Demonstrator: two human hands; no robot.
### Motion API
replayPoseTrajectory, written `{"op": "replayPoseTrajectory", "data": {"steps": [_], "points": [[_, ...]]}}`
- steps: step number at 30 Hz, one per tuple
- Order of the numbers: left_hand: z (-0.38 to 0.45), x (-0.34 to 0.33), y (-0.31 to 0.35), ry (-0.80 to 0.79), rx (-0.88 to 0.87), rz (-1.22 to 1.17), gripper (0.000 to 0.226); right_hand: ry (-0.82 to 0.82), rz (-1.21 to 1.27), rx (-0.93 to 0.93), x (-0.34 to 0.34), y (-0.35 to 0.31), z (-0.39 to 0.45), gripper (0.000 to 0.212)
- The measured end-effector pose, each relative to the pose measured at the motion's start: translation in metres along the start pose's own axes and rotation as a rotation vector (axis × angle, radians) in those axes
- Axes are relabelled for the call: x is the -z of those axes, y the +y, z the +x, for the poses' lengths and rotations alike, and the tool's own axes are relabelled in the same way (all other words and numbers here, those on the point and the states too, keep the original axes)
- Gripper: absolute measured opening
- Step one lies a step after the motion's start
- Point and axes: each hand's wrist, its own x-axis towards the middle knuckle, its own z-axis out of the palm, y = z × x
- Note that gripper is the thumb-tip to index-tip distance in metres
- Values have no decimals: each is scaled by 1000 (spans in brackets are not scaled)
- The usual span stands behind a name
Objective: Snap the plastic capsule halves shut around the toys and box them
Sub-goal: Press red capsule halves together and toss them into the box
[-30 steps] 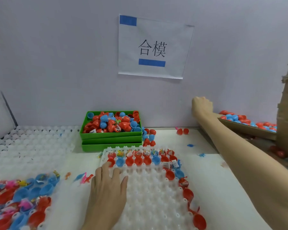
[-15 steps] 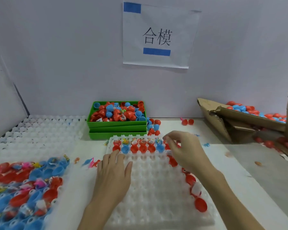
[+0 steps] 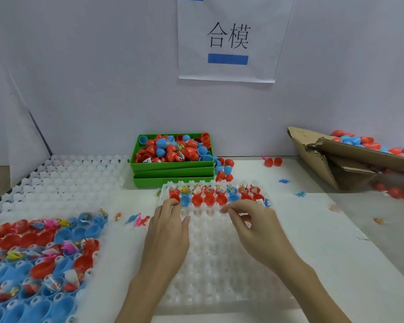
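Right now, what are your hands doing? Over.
Left hand flat on the white tray, fingers at a red half. Right hand curled by the same row of halves; grip unclear. Cardboard box waits right. Nothing blocking.

Two bare forearms and hands, left hand (image 3: 166,231) and right hand (image 3: 254,227), no sleeves, gloves or jewellery

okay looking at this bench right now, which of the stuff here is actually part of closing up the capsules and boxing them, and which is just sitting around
Part of the job:
- white tray under both hands
- capsule halves with toys along its far edge
- cardboard box of closed capsules
- left hand, right hand

Just lying about:
- wall sign
- loose blue toys on the table
- empty white trays at back left
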Motion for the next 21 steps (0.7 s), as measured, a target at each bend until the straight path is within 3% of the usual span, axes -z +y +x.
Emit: {"op": "replayPoseTrajectory", "data": {"steps": [4,7,11,15,21], "points": [[-2,8,5,101,-49,-126,34,18,110,-44,3,-1,3,25],[-4,18,17,199,-147,-288,24,2,331,-135,7,-6,8,31],[-9,26,34,194,-262,-536,9,-206,699,-189,11,-6,5,55],[-13,27,39,192,-323,-557,16,-173,789,-100,9,-8,1,30],[-12,25,33,233,-226,-650,19,-90,737,-82,5,-14,0,27]]}}
